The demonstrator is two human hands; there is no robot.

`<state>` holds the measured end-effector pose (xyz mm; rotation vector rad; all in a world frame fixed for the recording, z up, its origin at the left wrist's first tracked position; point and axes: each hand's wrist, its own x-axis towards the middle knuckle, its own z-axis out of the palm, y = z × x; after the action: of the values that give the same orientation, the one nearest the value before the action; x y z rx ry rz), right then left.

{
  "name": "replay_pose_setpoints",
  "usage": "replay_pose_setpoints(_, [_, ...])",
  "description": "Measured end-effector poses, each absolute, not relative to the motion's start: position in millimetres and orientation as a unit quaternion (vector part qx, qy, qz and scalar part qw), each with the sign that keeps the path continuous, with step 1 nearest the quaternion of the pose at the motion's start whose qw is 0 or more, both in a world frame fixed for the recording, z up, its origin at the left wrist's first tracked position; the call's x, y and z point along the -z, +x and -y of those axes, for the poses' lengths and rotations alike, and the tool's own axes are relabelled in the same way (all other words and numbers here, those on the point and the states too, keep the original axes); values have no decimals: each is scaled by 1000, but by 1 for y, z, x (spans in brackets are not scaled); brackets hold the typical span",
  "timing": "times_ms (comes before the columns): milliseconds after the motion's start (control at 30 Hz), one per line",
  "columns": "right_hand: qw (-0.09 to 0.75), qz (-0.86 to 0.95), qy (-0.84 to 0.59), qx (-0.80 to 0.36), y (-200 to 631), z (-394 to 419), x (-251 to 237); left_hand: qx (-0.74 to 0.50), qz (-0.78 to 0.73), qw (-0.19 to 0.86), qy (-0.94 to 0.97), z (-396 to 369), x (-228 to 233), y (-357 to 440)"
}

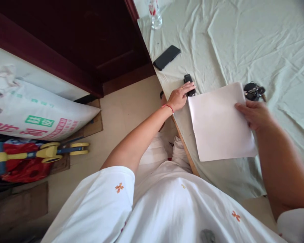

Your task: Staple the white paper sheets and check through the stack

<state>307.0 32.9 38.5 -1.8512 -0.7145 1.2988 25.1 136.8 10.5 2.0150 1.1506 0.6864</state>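
Observation:
My right hand (257, 113) grips the right edge of a stack of white paper (220, 125), thumb on top and fingers underneath. The sheets lie low over the cloth-covered table. Farther left, my left hand (179, 98) has its fingers laid across a small black stapler (188, 79) near the table's edge. The stapler's near end is close to the paper's upper left corner. My left thumb is mostly hidden. Just beyond my right hand lies a bunch of keys (254, 91) with a black fob, partly behind the paper.
A black phone (167, 57) and a clear plastic bottle (155, 15) are on the pale green tablecloth (233, 40), along its left side. Left on the floor are a large white sack (48, 108) and a yellow-and-blue children's ride-on (48, 152). A dark red door (73, 37) stands behind.

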Motion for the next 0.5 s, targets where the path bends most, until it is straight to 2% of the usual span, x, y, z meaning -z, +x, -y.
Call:
replay_pose_setpoints(133, [318, 270, -735, -535, 302, -4, -31, -305, -487, 314, 756, -110, -1, 14])
replay_pose_setpoints(300, [308, 273, -709, -573, 285, 18, -25, -328, -518, 295, 733, -78, 17, 0])
replay_pose_setpoints(400, [292, 334, -716, -540, 280, 18, -25, -314, -524, 312, 727, -78, 17, 3])
replay_pose_setpoints(500, [272, 436, -725, -459, 281, 15, -19, -315, -527, 310, 726, -90, 12, 12])
